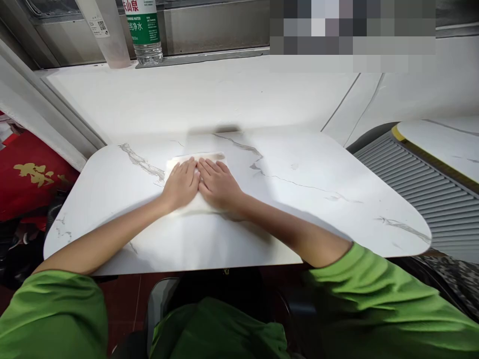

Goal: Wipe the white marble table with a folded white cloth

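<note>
White, grey-veined, the counter [329,174] bears a pale, squarish sheet [192,203], cloth or paper, a little left of the middle. The left hand [182,183] and right hand [219,183] lie flat upon it, inner edges meeting, fingers extended, neither grasping anything; palms laid so probably spread the pressure and keep the sheet from bunching. On the far left ledge [217,55] stand a translucent cup [112,47] and a water bottle [145,30], perhaps to stay beyond the arms' sweep.
</note>
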Available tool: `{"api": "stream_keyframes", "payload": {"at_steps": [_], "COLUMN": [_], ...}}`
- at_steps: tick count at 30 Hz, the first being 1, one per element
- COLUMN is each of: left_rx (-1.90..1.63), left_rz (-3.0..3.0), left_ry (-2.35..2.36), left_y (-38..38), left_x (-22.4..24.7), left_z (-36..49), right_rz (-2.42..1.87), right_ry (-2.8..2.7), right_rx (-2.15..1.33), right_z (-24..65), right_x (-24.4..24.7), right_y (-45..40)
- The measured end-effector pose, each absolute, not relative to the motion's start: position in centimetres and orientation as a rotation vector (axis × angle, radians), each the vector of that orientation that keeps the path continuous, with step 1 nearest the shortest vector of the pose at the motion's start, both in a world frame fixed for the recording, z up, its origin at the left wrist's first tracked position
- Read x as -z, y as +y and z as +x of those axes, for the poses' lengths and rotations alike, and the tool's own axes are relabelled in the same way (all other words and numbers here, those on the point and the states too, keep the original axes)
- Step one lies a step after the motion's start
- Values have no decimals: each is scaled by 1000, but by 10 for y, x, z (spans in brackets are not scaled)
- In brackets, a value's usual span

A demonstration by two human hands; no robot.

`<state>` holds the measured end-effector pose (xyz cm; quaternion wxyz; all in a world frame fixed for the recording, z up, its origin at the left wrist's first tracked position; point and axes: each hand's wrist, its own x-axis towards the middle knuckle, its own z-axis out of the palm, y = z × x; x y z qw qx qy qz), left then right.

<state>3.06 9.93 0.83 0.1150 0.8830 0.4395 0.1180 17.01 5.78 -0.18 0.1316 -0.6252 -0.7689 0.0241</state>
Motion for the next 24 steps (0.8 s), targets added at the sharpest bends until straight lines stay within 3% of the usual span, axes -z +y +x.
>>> {"api": "stream_keyframes", "payload": {"at_steps": [11,24], "left_rx": [-514,-408], "left_rz": [2633,2653], "left_ry": [1343,1398], "left_y": [241,230], "left_x": [2,0], "left_z": [42,42], "right_rz": [-1754,-1734], "right_ry": [-2211,-2143], "right_rx": [-11,-15], "right_z": [180,180], "right_x": [8,9], "right_y": [194,187]}}
